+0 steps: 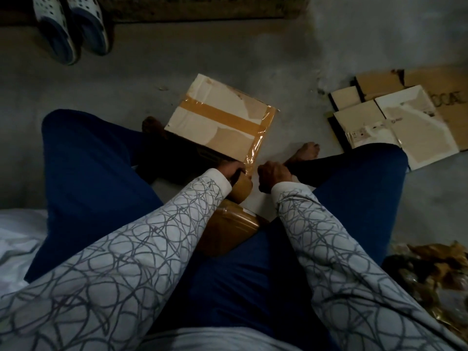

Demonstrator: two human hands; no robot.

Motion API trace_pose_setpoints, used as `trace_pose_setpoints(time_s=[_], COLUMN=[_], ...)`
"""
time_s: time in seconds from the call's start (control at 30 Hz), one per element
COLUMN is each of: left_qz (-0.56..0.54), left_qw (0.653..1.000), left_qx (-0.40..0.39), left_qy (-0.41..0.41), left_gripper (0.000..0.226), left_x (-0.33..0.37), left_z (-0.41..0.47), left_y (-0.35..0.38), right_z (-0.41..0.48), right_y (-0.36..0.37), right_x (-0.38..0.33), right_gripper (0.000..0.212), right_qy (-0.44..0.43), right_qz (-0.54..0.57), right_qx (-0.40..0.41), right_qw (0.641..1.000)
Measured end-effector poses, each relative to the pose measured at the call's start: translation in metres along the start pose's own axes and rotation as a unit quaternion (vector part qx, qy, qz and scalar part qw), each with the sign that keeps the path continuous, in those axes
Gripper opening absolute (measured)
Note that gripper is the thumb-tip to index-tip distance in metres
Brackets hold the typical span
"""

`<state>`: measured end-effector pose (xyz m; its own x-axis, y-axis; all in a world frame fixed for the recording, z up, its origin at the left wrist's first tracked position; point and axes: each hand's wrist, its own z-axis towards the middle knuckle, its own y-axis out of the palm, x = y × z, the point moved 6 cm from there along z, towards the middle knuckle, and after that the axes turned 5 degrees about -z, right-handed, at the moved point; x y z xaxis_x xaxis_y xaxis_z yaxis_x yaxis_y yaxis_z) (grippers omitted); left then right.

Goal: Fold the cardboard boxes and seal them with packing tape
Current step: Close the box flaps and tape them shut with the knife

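Note:
A folded cardboard box (pixel 217 115) stands on the floor between my feet, with a brown tape strip across its top and a shiny strip along its right edge. My left hand (pixel 231 171) grips a brown tape roll (pixel 241 190) at the box's near corner, the tape running up the edge. My right hand (pixel 274 176) is curled just right of the roll; whether it holds anything is hidden. A second taped box (pixel 231 230) lies between my legs, partly hidden by my left sleeve.
Flattened cardboard boxes (pixel 405 120) lie on the grey floor to the right. A pair of white perforated shoes (pixel 71 26) sits at the far left beside a mat (pixel 202 8). Crumpled brown tape waste (pixel 435 272) lies at the lower right. White cloth (pixel 17 239) is at my left.

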<state>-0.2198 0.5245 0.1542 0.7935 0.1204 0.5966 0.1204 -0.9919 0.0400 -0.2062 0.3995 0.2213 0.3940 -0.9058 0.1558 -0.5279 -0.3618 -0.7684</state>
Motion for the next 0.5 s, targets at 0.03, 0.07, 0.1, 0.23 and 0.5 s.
trace_pose_setpoints(time_s=[0.03,0.07,0.1,0.23,0.5], left_qz=[-0.024,-0.046,-0.058,-0.093,-0.081], left_qw=[0.999,0.997,0.996,0.987,0.993], left_qx=[0.036,0.055,0.065,0.123,0.074], left_qy=[0.006,0.006,0.012,0.042,0.052], left_gripper=[0.007,0.007,0.010,0.007,0.006], left_x=[-0.002,-0.001,0.003,0.013,0.058], left_z=[0.003,-0.002,-0.007,-0.015,-0.025], left_y=[-0.008,-0.014,-0.016,-0.030,-0.076], right_z=[0.004,0.002,0.004,0.007,0.020], right_y=[0.003,-0.001,-0.006,-0.014,0.003], right_x=[0.005,0.009,0.014,0.035,0.038], right_gripper=[0.036,0.036,0.037,0.040,0.042], right_qy=[0.009,0.019,0.034,0.123,0.137], right_qz=[0.004,0.032,0.056,0.154,0.331], right_qx=[0.003,0.010,0.018,0.000,-0.045], right_qw=[1.000,0.999,0.998,0.980,0.933])
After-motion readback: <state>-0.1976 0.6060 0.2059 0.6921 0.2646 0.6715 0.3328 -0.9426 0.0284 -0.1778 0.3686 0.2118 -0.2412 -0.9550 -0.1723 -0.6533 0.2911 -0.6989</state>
